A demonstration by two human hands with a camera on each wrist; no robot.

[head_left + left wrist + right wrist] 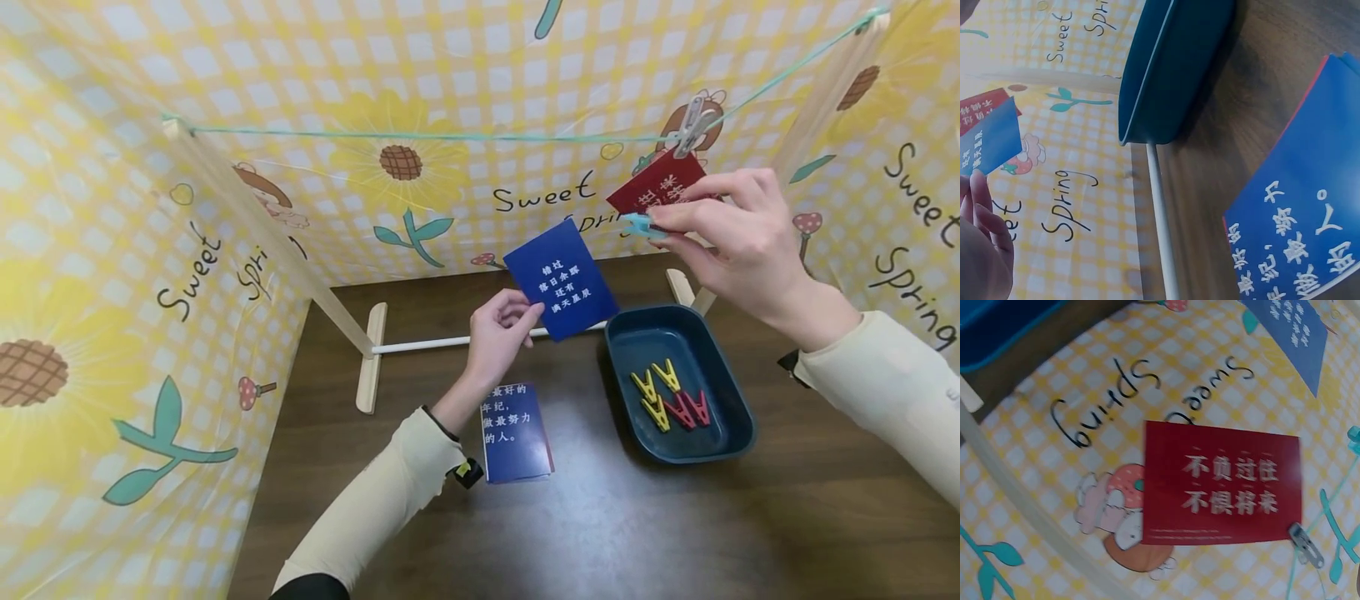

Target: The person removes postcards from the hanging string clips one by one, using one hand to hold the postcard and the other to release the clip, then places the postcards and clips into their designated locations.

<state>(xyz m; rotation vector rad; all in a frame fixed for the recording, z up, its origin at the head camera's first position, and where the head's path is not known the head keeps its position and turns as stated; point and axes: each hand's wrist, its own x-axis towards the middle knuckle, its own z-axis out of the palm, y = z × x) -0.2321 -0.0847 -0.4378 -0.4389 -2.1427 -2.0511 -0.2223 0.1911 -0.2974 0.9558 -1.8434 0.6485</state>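
Between thumb and fingers my left hand [497,333] pinches a dark blue card [562,283] by its lower left edge, raised above the table and tilted. White writing covers its middle. My right hand [750,237] pinches a light blue clothespin [641,225], held to the right of the card and apart from it. Just behind that hand, a red card [654,185] hangs from a green string [420,135], held by a grey clothespin [692,129]. The right wrist view shows this red card [1222,484] whole, with the clothespin [1305,544] at one corner.
A stack of blue cards [517,454] lies on the table under my left forearm. To its right, a dark blue tray [720,442] holds several yellow and red clothespins [678,408]. Wooden posts [262,233] carry the string, with a white rod [423,342] low between them.
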